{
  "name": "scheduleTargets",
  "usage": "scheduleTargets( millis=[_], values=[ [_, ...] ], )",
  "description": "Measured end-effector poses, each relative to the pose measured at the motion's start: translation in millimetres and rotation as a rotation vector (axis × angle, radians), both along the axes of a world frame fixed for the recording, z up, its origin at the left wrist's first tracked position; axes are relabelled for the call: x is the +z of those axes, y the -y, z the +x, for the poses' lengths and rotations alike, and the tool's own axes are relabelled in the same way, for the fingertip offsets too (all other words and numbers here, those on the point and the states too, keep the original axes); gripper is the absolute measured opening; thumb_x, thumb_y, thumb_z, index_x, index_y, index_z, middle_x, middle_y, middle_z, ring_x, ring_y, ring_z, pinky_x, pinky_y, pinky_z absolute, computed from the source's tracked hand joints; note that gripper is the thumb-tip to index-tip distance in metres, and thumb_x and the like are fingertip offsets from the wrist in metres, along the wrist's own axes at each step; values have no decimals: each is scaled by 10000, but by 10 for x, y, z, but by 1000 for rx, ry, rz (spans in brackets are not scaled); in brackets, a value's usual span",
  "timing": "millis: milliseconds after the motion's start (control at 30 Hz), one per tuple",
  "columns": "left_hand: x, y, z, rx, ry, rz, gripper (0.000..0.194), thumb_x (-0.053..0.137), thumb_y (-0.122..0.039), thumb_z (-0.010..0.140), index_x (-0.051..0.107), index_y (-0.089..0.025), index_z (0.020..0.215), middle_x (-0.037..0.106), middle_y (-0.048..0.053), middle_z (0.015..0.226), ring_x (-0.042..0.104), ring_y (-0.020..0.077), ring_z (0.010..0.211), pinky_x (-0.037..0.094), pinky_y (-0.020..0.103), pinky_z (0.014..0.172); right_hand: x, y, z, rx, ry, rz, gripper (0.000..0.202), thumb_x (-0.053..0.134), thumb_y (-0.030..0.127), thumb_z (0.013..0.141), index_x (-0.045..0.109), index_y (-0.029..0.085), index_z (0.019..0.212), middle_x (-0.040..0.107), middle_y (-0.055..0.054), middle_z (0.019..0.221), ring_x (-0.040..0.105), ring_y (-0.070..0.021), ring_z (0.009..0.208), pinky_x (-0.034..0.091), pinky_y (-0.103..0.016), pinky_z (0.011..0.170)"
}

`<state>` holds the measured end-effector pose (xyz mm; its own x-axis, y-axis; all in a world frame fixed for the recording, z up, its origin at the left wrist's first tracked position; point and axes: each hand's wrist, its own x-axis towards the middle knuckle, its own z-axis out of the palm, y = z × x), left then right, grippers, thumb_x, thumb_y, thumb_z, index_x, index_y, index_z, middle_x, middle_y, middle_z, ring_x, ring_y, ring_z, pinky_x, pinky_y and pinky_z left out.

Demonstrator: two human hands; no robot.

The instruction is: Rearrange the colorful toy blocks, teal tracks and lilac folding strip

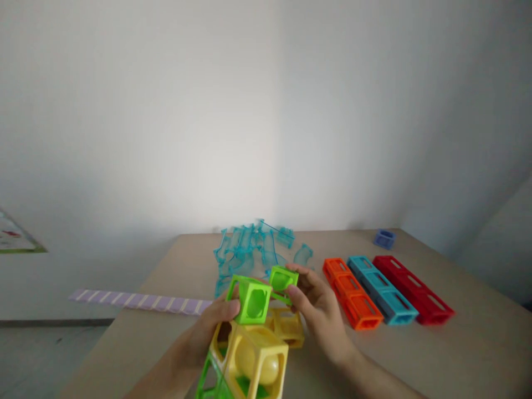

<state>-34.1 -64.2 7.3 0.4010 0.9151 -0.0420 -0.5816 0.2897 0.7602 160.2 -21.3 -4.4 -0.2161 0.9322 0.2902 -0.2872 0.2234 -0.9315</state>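
My left hand [210, 328] is closed around the left side of a green open-sided block [253, 302], its thumb pressed on the edge. My right hand [319, 310] pinches a smaller-looking green cube block [284, 278] between thumb and fingers, just right of the first one. Close to the camera, under the left green block, stands a yellow frame block [272, 350] with a rounded yellow form inside. More green frame [210, 379] shows at its lower left. Another yellow block [290, 327] sits behind, between my hands. How these pieces join is partly hidden.
Translucent blue track pieces [269, 246] lie in a group at the back of the table [162, 338]. Rows of orange [351, 291], light blue [382, 288] and red blocks [413, 288] rest on the right. A purple block [384, 239] is farther back; a purple striped strip [141, 302] crosses the left edge.
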Motion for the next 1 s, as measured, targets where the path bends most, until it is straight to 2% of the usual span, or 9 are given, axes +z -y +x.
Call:
scheduleTargets(
  millis=[100, 200, 367, 533, 633, 733, 833, 900, 1000],
  values=[
    [62, -2, 35, -59, -6, 25, 489, 763, -324, 655, 618, -163, 1093, 707, 92, 849, 675, 208, 697, 511, 277, 638, -37, 10, -6, -67, 80, 46, 410, 691, 368, 817, 547, 184, 1154, 654, -64, 936, 623, -194, 835, 514, -317, 729],
    [116, -5, 36, -149, -12, 19, 641, 846, -318, 539, 595, -169, 1109, 710, 103, 878, 681, 212, 726, 489, 220, 577, -20, -1, 13, -129, 16, 28, 369, 656, 407, 836, 550, 185, 1111, 629, -32, 849, 598, -161, 712, 500, -280, 635],
    [199, 10, 104, -261, -79, 32, 607, 846, -304, 574, 620, -154, 1117, 708, 91, 808, 688, 213, 736, 499, 223, 609, 72, 54, 19, 1, -56, 5, 305, 634, 441, 843, 580, 185, 1000, 632, -26, 808, 611, -161, 685, 499, -268, 598],
    [173, -29, 121, -151, -117, 25, 482, 809, -298, 649, 670, -112, 1072, 710, 107, 771, 701, 225, 746, 511, 232, 651, 106, 120, -14, 141, -5, -30, 249, 643, 425, 844, 559, 196, 894, 626, 6, 720, 550, -108, 514, 466, -238, 495],
    [114, -54, 92, -101, -168, -4, 359, 771, -290, 707, 698, -94, 999, 716, 121, 750, 701, 218, 721, 511, 236, 641, 109, 111, -11, 139, -12, -24, 253, 635, 425, 852, 561, 184, 873, 621, -2, 717, 580, -119, 568, 485, -245, 536],
    [89, -46, 102, -62, -207, -53, 338, 691, -383, 784, 705, -101, 970, 715, 120, 705, 692, 214, 640, 510, 259, 600, 77, 110, -4, 147, 15, -4, 245, 619, 421, 864, 552, 191, 912, 607, -1, 730, 579, -125, 592, 478, -250, 549],
    [123, -23, 149, 7, -223, -137, 375, 613, -437, 834, 700, -105, 985, 716, 110, 686, 679, 210, 577, 502, 265, 556, 25, 131, -5, 101, 83, 66, 264, 596, 422, 880, 537, 209, 1025, 596, -25, 848, 578, -152, 742, 487, -291, 679],
    [165, -18, 173, 76, -195, -199, 347, 624, -407, 830, 696, -112, 998, 725, 101, 709, 689, 222, 616, 509, 274, 573, 2, 151, -8, 72, 118, 130, 394, 589, 456, 873, 478, 231, 1175, 575, -41, 931, 557, -169, 822, 474, -314, 737],
    [201, -46, 172, 226, -162, -277, 341, 647, -408, 806, 692, -124, 990, 727, 83, 701, 694, 235, 633, 512, 283, 557, -2, 192, -6, 132, 165, 162, 623, 587, 533, 839, 342, 248, 1336, 556, -41, 935, 538, -164, 768, 447, -283, 645]
  ],
)
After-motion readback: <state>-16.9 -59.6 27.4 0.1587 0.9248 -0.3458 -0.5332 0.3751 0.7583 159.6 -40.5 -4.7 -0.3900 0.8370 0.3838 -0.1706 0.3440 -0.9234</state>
